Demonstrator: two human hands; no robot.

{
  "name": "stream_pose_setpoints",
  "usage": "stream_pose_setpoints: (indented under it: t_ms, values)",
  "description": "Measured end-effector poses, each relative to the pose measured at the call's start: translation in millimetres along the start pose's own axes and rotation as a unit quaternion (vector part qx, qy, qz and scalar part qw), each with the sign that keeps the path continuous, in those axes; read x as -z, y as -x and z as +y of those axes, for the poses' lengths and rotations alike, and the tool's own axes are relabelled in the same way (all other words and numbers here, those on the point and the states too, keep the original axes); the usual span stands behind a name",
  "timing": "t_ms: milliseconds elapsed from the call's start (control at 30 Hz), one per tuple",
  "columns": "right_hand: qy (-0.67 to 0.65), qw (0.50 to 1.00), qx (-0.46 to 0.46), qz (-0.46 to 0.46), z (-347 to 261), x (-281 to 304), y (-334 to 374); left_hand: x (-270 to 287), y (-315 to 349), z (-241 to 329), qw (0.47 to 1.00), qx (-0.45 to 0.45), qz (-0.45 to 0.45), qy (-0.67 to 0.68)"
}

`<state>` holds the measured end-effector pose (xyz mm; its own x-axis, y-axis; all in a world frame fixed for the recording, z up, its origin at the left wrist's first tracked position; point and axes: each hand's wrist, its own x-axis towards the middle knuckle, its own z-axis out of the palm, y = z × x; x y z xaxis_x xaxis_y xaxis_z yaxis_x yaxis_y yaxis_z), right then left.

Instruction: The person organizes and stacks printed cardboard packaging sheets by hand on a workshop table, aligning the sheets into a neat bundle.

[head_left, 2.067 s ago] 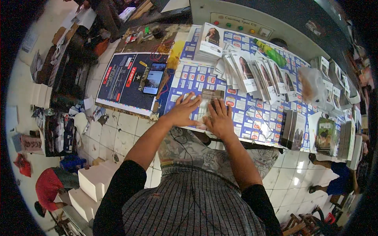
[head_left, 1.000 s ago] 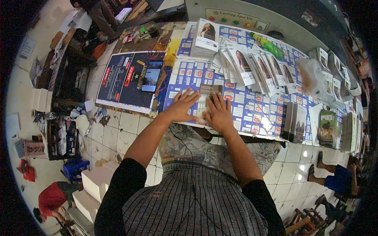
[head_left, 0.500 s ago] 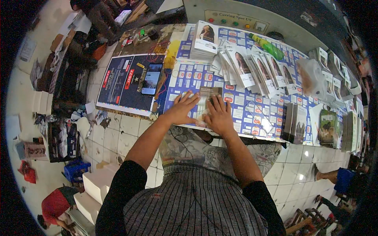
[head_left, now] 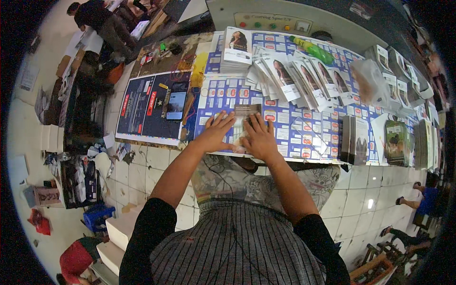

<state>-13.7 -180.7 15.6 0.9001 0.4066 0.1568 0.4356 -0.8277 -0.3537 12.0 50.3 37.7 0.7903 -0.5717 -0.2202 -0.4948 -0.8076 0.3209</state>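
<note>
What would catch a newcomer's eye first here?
The left hand and right hand, fingers spread, at a dark-topped print near the table's front edge. Beyond them, a fan of portrait cards across the busy blue sheet, with a bright green bottle lying behind it. Left of the hands, a lit phone on a dark poster.

Lettering straight ahead of me on the machine panel [head_left: 273,22], white print on red labels across the dark poster [head_left: 142,114], red labels repeating over the blue sheet [head_left: 285,129]; at my fingers [head_left: 258,124], the card's [head_left: 248,109] print is too small.
</note>
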Motion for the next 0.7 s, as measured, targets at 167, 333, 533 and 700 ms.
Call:
stream_pose_setpoints:
  t_ms: [167,333,533,700]
  values:
    - [-0.151,0.984,-0.033,0.09,21,16,7,17,-6,13,0.998,0.006,-0.03,-0.048]
    - [0.137,0.928,-0.311,0.156,102,44,74,29,-16,30,0.992,0.036,-0.058,-0.108]
    - [0.012,0.959,-0.278,0.046,103,75,81,38,-32,48,0.982,0.044,-0.119,-0.143]
    - [-0.056,0.974,-0.21,0.063,57,54,58,35,-38,53,0.98,0.056,-0.123,-0.148]
